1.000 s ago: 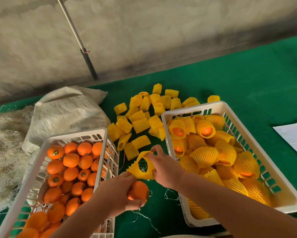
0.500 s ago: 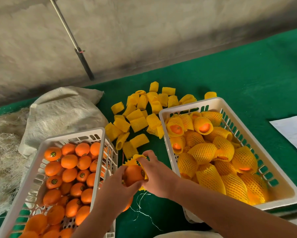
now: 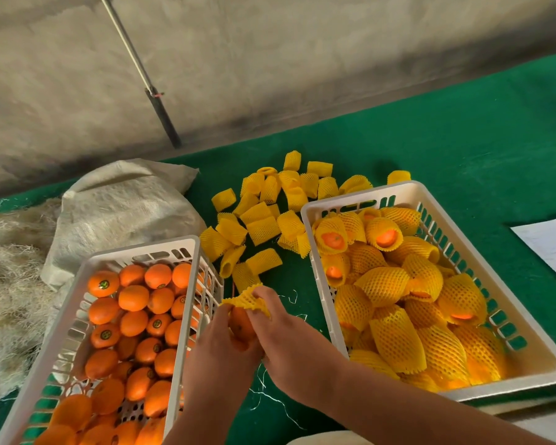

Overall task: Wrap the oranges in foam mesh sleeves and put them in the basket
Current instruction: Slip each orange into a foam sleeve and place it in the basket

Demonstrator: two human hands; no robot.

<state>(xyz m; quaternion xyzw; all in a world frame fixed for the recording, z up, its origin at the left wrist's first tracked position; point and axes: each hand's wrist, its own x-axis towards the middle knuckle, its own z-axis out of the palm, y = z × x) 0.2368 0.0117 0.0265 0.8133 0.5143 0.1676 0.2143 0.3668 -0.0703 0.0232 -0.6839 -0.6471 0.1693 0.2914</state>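
I'm cupping the orange point(image 3: 240, 326) in my left hand point(image 3: 220, 354) so it's steady | right hand point(image 3: 286, 335) pinching the sleeve point(image 3: 249, 300), pulling it over.

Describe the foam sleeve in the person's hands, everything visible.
The foam mesh sleeve is yellow, soft-looking netting with a diamond lattice, stretched and crumpled rather than tubular. It sits over the far end of an orange, covering only that end; most of the fruit is hidden by the hands. The right hand pinches its edge, and the left hand grips the orange from below. It is held above the green cloth, between the two white baskets.
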